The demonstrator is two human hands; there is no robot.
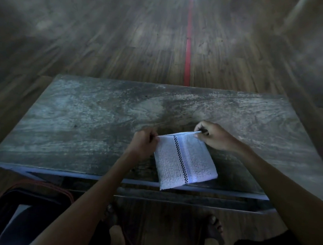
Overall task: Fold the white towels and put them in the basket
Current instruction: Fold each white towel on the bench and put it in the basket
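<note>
Two hands, left hand (145, 141) and right hand (211, 136), each pinch a far corner of one folded towel (184, 161) on one bench (97, 116).

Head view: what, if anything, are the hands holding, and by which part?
The folded white towel: the left hand pinches its far left corner, the right hand its far right corner.

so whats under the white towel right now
The folded white towel lies on the worn table, its near edge at the table's front edge. The left hand and right hand pinch its far corners. The tabletop beneath it is covered.
</note>
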